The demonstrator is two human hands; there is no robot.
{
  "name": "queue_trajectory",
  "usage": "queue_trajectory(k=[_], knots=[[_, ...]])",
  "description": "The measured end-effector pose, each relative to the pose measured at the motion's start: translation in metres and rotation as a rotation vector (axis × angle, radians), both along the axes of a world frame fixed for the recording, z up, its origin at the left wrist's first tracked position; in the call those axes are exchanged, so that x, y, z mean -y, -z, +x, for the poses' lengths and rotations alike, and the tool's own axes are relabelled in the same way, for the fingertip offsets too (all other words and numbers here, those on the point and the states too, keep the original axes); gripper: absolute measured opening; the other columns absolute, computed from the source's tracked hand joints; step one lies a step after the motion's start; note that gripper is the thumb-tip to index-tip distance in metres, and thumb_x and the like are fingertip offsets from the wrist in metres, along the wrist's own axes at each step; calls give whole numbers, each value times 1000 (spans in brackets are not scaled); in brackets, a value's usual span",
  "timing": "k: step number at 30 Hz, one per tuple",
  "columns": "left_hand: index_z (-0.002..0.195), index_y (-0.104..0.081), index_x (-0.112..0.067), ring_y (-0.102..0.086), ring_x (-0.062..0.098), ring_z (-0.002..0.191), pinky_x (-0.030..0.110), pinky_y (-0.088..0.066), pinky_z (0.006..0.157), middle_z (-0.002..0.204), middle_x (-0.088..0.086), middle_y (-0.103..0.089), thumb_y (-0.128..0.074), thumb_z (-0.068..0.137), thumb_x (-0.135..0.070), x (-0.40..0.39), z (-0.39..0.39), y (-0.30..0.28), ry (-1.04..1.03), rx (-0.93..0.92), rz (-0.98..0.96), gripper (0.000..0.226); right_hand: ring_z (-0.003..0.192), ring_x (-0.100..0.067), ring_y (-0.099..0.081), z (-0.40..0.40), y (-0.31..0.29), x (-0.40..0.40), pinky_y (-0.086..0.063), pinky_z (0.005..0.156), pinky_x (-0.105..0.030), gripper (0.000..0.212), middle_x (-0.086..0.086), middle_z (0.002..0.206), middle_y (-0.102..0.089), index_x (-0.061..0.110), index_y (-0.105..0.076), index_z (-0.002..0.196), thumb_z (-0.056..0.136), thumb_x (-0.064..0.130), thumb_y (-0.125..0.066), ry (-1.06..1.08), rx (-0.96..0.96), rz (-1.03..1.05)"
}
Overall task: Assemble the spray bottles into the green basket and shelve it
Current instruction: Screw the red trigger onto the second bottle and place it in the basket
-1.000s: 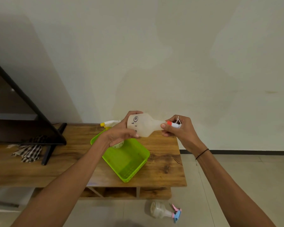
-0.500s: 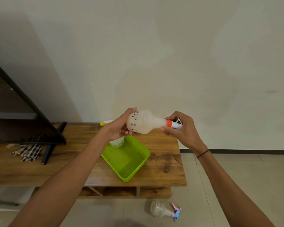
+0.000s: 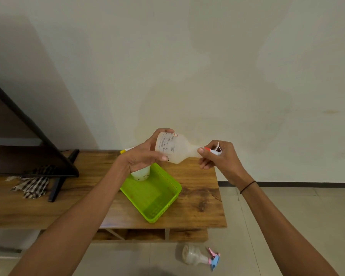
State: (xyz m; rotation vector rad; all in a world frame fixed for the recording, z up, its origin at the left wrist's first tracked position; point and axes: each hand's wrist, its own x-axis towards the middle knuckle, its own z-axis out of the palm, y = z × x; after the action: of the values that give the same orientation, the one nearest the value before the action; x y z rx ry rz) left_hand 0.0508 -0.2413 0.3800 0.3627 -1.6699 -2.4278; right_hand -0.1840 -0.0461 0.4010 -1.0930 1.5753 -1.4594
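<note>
Bottle in hand: the white spray bottle (image 3: 175, 149) lies on its side in mid-air above the green basket (image 3: 153, 196), neck pointing right.
Left hand: the left hand (image 3: 145, 155) is wrapped round the fat body, fingers curled over the printed label.
Right hand: the right hand (image 3: 217, 156) pinches the red collar and white trigger head (image 3: 214, 151), looks like screwing it on!
Handling: thin translucent plastic, probably empty and light; it may dent if squeezed, so body and collar look the sound places to hold.
Already in: another bottle (image 3: 140, 174) stands in the basket's far corner.
Still out: a pink-and-blue sprayer (image 3: 199, 257) lies on the floor, well apart.
Room: the basket floor is mostly bare; the wooden table (image 3: 197, 206) edge is just beside the basket's near corner.
Left side: a dark slanted frame (image 3: 54, 156) and striped cloth (image 3: 31, 186), well apart from the basket.
</note>
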Motion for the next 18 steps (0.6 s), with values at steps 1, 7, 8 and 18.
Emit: queue_trajectory(k=[1,7,8,18], knots=[[157,-41,-34,-61,30,128,41,-60,90,145,3,-57,-77,83,9,2,2,0,42,-29,-7,92,61,-33,-78,1,1,-1,-63,55,-29,50,-23,73,-77,-7,-69,93,84,39,-87,0,19,5],[128,-76,-26,-77,31,98,38,-66,71,123,18,-75,-57,80,-91,1,-12,-22,-97,332,0,83,60,-33,-78,6,4,4,-63,57,-31,32,-17,70,-77,-4,-68,94,88,19,-89,96,-76,-67],[115,-82,-27,-76,24,80,29,-61,59,109,17,-77,-54,79,-94,1,-15,-25,-139,391,-86,81,60,-32,-78,6,3,4,-63,57,-31,30,-16,70,-77,-2,-69,93,88,19,-89,101,-99,-70],[132,-73,-34,-77,30,105,42,-65,79,126,14,-74,-60,77,-91,8,-6,-26,-144,325,-102,80,59,-37,-77,5,2,-1,-64,55,-38,25,-18,72,-76,5,-72,94,87,21,-90,56,-167,-80]])
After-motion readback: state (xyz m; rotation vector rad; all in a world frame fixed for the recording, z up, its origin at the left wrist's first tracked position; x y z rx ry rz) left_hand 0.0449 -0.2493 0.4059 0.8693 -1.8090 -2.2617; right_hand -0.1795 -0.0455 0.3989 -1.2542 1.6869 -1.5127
